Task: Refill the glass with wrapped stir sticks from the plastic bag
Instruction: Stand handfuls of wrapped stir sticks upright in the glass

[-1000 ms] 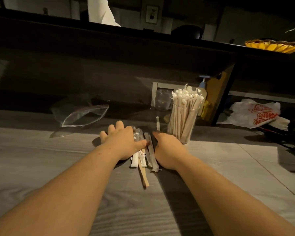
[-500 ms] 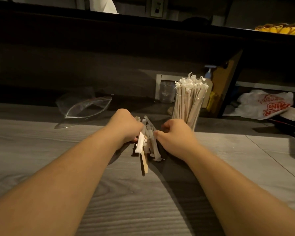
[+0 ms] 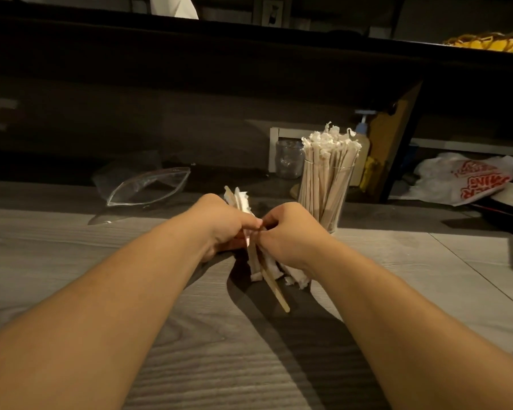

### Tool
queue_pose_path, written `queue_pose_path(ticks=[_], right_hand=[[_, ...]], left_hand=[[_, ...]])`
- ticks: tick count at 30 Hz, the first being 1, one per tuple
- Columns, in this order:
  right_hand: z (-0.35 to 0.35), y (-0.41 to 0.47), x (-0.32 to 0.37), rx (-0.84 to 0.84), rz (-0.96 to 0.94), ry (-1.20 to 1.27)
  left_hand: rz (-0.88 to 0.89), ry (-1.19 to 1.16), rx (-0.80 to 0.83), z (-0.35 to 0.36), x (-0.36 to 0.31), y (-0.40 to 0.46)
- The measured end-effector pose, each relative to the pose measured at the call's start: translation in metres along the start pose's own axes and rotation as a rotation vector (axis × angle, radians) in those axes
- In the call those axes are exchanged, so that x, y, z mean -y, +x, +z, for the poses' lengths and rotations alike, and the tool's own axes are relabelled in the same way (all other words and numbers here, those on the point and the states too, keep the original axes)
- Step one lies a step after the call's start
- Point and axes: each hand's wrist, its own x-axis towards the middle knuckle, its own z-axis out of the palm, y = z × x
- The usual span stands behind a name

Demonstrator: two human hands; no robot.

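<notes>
Both hands, the left hand and the right hand, are closed together around one loose bundle of wrapped stir sticks, tilted on end near the middle of the bench; its exact count cannot be told. One bare wooden stick slips below the rest. Risk: the bundle is uneven, so loose sticks may slide out and scatter on lifting. One glass, already crowded, stands just beyond the right hand; a careless insertion could tip it. One plastic bag lies open, apparently empty, toward the far left edge.
</notes>
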Motion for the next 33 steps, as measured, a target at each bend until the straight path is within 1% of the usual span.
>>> queue_pose_path(ticks=[4, 7, 11, 15, 22, 23, 25, 26, 28, 30, 33], right_hand=[[-0.001, -0.003, 0.001, -0.005, -0.015, 0.051], [-0.006, -0.004, 0.0, 0.01, 0.003, 0.085], [-0.011, -0.005, 0.0, 0.041, 0.033, 0.12], [-0.016, -0.006, 0.002, 0.027, 0.07, 0.219], [-0.014, -0.003, 0.003, -0.075, 0.124, 0.398], [-0.014, -0.003, 0.001, -0.112, 0.113, 0.375], [-0.013, -0.001, -0.005, -0.199, 0.045, 0.19], [-0.012, -0.001, -0.007, -0.21, 0.015, 0.109], [-0.008, -0.005, -0.005, -0.122, 0.028, 0.029], [-0.002, -0.006, 0.001, -0.026, 0.068, -0.135], [0.004, -0.004, 0.011, -0.017, 0.037, -0.399]], left_hand=[[0.02, -0.009, -0.024, 0.001, 0.003, 0.002], [0.019, -0.029, 0.007, -0.001, 0.002, 0.002], [0.066, -0.02, 0.07, 0.003, 0.0, 0.0], [0.032, -0.164, 0.068, 0.005, 0.0, 0.001], [0.031, -0.35, -0.103, 0.002, 0.001, 0.009], [0.037, -0.359, -0.125, 0.001, 0.002, 0.01], [0.071, -0.284, -0.196, -0.002, 0.003, 0.011], [0.083, -0.232, -0.229, -0.004, 0.004, 0.012], [0.057, -0.196, -0.254, -0.006, 0.006, 0.015], [0.022, -0.189, -0.263, -0.006, 0.006, 0.016], [0.041, -0.167, -0.302, -0.006, 0.006, 0.018]])
